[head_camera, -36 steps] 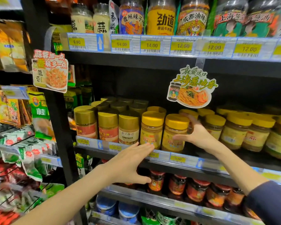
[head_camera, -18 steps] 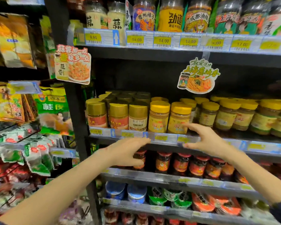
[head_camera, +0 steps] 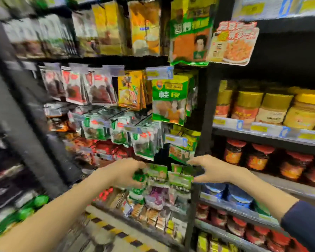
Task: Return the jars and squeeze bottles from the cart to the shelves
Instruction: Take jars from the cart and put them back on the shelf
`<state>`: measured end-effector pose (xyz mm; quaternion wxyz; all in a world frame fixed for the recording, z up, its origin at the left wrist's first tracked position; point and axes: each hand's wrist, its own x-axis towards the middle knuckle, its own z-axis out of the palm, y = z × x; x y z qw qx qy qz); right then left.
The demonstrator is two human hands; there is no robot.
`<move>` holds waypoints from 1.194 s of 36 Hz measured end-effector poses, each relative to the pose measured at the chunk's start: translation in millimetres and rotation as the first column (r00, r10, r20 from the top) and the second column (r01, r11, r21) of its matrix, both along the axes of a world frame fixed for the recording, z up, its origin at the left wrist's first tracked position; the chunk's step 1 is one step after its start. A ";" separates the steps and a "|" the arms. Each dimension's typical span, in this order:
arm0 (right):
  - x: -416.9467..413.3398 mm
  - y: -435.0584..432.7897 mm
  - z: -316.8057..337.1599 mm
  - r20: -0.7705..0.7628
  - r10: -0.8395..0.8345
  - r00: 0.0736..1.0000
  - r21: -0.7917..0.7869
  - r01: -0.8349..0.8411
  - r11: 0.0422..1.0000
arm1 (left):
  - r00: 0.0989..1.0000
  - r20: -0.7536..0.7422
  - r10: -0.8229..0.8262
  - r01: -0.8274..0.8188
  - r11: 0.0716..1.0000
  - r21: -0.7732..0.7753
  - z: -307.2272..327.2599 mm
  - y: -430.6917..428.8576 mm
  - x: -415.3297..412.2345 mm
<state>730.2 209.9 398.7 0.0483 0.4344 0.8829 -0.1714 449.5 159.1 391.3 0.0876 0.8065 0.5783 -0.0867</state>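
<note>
Left hand [head_camera: 125, 172]: empty, fingers loosely curled, in front of the hanging green packets [head_camera: 171, 176].
Right hand [head_camera: 212, 170]: empty, fingers spread wide, just right of the same packets.
Jars [head_camera: 262, 106]: gold and yellow lids, standing on the shelf [head_camera: 267, 130] at right, well above both hands.
Red-lidded jars [head_camera: 258, 157]: one shelf lower.
View: blurred.

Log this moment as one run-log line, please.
left hand: empty, open | right hand: empty, open | both in front of hanging green packets | gold-lidded jars on shelf at right | view blurred
</note>
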 end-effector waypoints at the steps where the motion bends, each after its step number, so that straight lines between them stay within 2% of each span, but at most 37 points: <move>1: -24.0 3.4 -2.6 0.011 0.045 0.999 -0.004 -0.045 0.999 | 0.998 0.005 0.056 -0.056 0.998 -0.001 -4.9 -9.5 -22.0; 6: -136.4 14.3 -16.4 -0.003 0.244 0.970 -0.084 -0.243 0.966 | 0.962 0.007 0.274 -0.273 0.962 -0.026 -24.9 -62.2 -111.4; 12: -258.2 19.9 -41.8 0.023 0.481 0.877 -0.123 -0.475 0.872 | 0.850 -0.048 0.524 -0.526 0.848 -0.068 -51.1 -111.6 -192.9; 17: -352.2 37.1 -71.1 0.029 0.624 0.781 -0.138 -0.615 0.776 | 0.713 -0.013 0.701 -0.694 0.703 -0.155 -77.9 -129.6 -249.1; 19: -387.8 45.8 -81.3 0.080 0.691 0.718 -0.123 -0.681 0.722 | 0.653 -0.017 0.757 -0.746 0.641 -0.180 -89.9 -133.5 -272.3; 24: -466.9 63.7 -99.5 0.131 0.787 0.603 -0.147 -0.773 0.617 | 0.435 0.025 0.900 -0.865 0.425 -0.265 -110.7 -140.7 -312.3; 29: -531.8 66.8 -121.3 0.108 0.833 0.543 -0.239 -0.799 0.552 | 0.215 0.088 0.973 -0.912 0.232 -0.339 -138.3 -153.1 -337.9; 33: -575.2 59.8 -145.1 0.122 0.858 0.498 -0.280 -0.813 0.511 | 0.083 0.121 0.989 -0.910 0.125 -0.395 -162.6 -160.7 -358.7; 38: -623.6 45.8 -177.0 0.114 0.875 0.471 -0.399 -0.784 0.475 | -0.029 0.147 0.989 -0.879 0.045 -0.475 -198.5 -164.1 -391.0; 43: -676.8 29.3 -227.8 0.201 0.867 0.456 -0.464 -0.735 0.494 | -0.148 0.127 0.981 -0.829 -0.053 -0.556 -247.5 -160.9 -432.8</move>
